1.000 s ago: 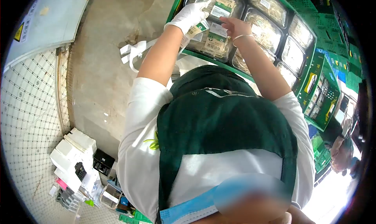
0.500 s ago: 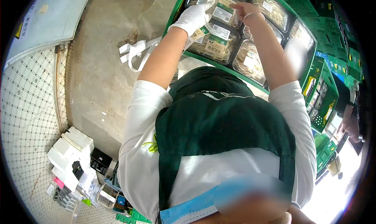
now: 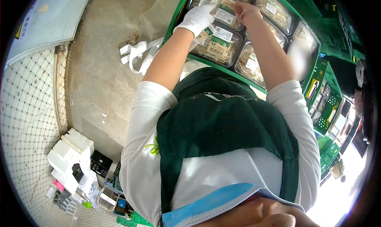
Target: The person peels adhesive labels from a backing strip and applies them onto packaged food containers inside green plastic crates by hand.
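My left hand [image 3: 200, 17], in a white glove, is closed over a strip of printed labels [image 3: 204, 36] that hangs below its wrist. Its thumb lies across the left part of a clear-topped food pack [image 3: 219, 22] filled with pale, thin strands. My bare right hand [image 3: 247, 11], a band at its wrist, has its fingers stretched onto the green and beige label [image 3: 227, 7] of that pack. Below it, another pack [image 3: 232, 54] carries a similar label [image 3: 219, 45]. Fingertips of both hands are partly hidden.
The packs sit in a green crate [image 3: 176, 26]. White paper strip [image 3: 137, 54] trails left of it over the floor [image 3: 103, 76]. More green crates [image 3: 329, 108] stand at the right. White boxes [image 3: 71, 155] are at the lower left.
My right hand has moved slightly left, its fingers now more bent down onto the label. My left hand stays in nearly the same place with the label strip.
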### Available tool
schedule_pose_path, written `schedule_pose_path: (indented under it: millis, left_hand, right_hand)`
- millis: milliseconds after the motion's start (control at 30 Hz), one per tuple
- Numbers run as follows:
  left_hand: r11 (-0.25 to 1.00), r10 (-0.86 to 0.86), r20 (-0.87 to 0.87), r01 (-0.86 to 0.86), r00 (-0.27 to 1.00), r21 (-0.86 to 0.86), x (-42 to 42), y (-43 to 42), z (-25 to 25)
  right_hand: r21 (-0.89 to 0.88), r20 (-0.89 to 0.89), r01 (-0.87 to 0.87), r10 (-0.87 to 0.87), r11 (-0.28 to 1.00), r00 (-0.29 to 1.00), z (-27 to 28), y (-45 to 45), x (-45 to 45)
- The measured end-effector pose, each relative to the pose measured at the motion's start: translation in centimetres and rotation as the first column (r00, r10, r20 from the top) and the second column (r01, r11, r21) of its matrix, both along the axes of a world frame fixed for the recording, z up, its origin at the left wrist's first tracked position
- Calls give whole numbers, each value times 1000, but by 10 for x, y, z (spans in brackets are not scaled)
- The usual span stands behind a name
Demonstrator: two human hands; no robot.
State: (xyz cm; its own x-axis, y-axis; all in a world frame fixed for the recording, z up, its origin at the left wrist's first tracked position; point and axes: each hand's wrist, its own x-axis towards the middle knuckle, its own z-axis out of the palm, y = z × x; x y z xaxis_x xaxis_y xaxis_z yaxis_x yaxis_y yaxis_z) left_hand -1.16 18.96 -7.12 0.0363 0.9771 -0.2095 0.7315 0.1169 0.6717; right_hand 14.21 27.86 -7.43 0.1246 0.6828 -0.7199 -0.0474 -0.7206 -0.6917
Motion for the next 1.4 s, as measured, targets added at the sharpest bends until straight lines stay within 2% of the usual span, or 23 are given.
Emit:
schedule_pose_path:
  millis: [67, 100, 167, 267, 333, 400, 433, 600, 667, 700, 800, 867, 900, 933, 967, 1000, 1067, 1133, 1167, 1200, 1267, 1333, 1400]
  left_hand:
    - [999, -30, -5, 30, 1000, 21, 1, 0, 2]
    - [1000, -30, -17, 30, 999, 1, 2, -1, 3]
    - [999, -16, -19, 15, 1000, -46, 2, -1, 5]
    - [995, -21, -64, 15, 998, -101, 4, -1, 7]
    - [998, -50, -154, 55, 987, 28, 4, 0, 1]
    - [998, -52, -162, 58, 985, 32, 2, 3, -3]
    - [997, -66, -176, 73, 982, 35, 3, 2, -5]
    - [998, -48, -137, 55, 989, 44, 4, -2, 3]
    - [996, -60, -145, 49, 988, -78, 4, -1, 8]
    - [996, -60, -145, 49, 988, -77, 4, -2, 9]
    - [999, -41, -103, 40, 994, -13, 4, -4, 9]
    - [999, -33, -188, 27, 982, -34, 7, -1, 12]
    - [998, -64, -218, 64, 974, -4, 7, 5, 1]
    - [989, -101, -224, 74, 969, -127, 5, 20, -29]
    - [990, 131, 379, -98, 916, -103, 8, 28, -79]
    - [972, 204, 683, -59, 702, -229, 6, 22, -72]
    - [853, 516, 856, 100, -9, -513, 2, 11, -54]
    - [823, 567, 816, -47, 109, -566, 1, -27, 53]
    - [938, 314, 922, 78, 226, -339, -6, -23, 12]
    - [982, -11, 617, 126, 787, -143, -10, -29, 24]
    - [976, -157, 699, 219, 698, 0, 10, -50, 43]
    - [1000, -2, 926, 12, 378, -3, 32, -69, 54]
    - [974, 183, 911, -194, 370, -117, 41, -73, 51]
  right_hand:
    - [10, 44, 33, -33, 999, 998, -22, 13, 5]
    - [45, 410, -286, 243, 957, 879, -18, 15, 3]
    - [-185, 846, -763, 495, 619, 197, -8, 17, 2]
    - [-36, 958, -831, 255, 555, 129, -18, 18, 9]
    - [-128, 896, -782, 410, 609, 173, -6, 22, 27]
    - [122, 437, -346, 263, 930, 860, -2, 12, 39]
    - [94, 264, -248, 216, 964, 940, 2, 10, 43]
    - [177, 368, -374, 291, 910, 883, -2, 4, 21]
    - [25, 609, -449, 343, 893, 715, -3, 7, 13]
    - [-80, 758, -625, 455, 777, 468, -7, 13, 14]
    - [-99, 829, -789, 489, 606, 271, -20, 28, 13]
    - [325, 843, -847, 276, 421, 461, -25, 10, 4]
    - [244, 844, -923, 404, 296, 353, 23, -24, -17]
    - [485, 757, -866, 438, 119, 484, 41, -56, -24]
    - [548, 493, -792, 662, 268, 565, 69, -85, -27]
    - [628, 283, -686, 713, 368, 642, 96, -109, -24]
    - [807, 77, -448, 683, 386, 727, 122, -126, -7]
    - [842, 70, -303, 467, 446, 882, 120, -110, 6]
    - [765, -225, -109, 422, 635, 878, 115, -100, 14]
    - [608, -496, 66, 313, 791, 810, 106, -92, 23]
    - [487, -639, 110, 267, 867, 721, 93, -93, 29]
    - [502, -539, 109, 212, 858, 815, 85, -112, 18]
    - [382, -383, -14, 172, 924, 908, 83, -128, 20]
